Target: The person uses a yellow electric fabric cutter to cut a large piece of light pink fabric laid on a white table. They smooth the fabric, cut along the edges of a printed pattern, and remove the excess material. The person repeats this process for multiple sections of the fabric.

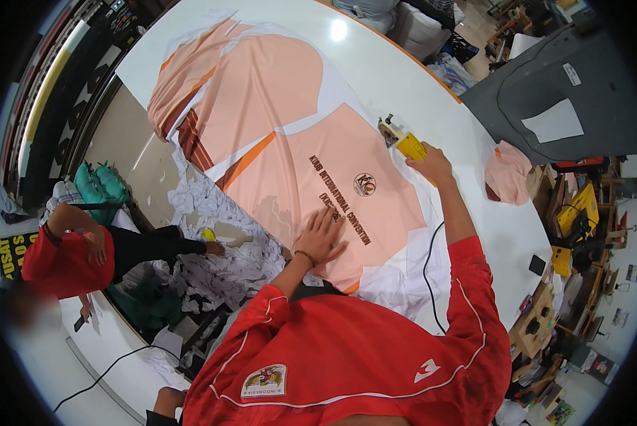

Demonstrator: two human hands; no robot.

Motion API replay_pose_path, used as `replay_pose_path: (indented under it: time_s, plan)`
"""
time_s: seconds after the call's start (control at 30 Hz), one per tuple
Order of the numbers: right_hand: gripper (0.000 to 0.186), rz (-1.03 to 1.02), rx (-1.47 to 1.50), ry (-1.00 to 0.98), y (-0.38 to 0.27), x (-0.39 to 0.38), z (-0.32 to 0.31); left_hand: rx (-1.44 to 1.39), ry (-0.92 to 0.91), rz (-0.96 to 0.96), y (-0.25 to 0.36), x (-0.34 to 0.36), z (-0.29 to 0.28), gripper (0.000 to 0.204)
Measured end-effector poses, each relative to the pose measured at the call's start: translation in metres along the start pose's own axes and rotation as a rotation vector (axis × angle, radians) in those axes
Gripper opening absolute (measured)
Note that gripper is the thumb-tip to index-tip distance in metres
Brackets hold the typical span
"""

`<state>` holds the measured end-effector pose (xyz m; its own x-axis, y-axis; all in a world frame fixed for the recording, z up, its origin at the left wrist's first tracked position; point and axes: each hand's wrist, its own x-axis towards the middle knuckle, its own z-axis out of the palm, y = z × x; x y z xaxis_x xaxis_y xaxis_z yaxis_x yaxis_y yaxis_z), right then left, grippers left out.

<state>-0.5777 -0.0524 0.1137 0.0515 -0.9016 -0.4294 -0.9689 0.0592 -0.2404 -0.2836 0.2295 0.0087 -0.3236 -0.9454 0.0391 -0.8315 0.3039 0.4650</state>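
Has peach cloth bundle [509,172] and black phone [537,265] near right edge of the white table [492,241], black cable [426,270] beside red sleeve [475,305]. Rests spread left hand [321,238] on printed peach fabric [382,202] (creased toward table's far-left corner); grips yellow cutter [408,145] in right hand [433,167].

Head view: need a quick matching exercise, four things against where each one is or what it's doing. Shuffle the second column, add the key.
Things
1. Left hand
2. Right hand
3. White scraps
4. White rectangular sheet

Place or state
A. On a grey surface, upper right of the picture
B. Closed around the yellow handheld tool
C. Fingers spread on the peach printed cloth
D. Heaped along the left side of the white table

Pairs: 1-C, 2-B, 3-D, 4-A
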Motion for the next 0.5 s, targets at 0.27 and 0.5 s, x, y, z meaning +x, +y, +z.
replay_pose_path:
  time_s: [0.27, 0.5]
  plan:
    - [0.058, -0.057, -0.064, 0.002, -0.038, 0.033, -0.005, -0.016, 0.011, 0.001, -0.001, 0.001, -0.001, 0.075]
    - [0.068, -0.137, -0.083, 0.022, -0.06, 0.066, -0.005, 0.019, 0.047, 0.028, -0.003, 0.002, 0.003, 0.073]
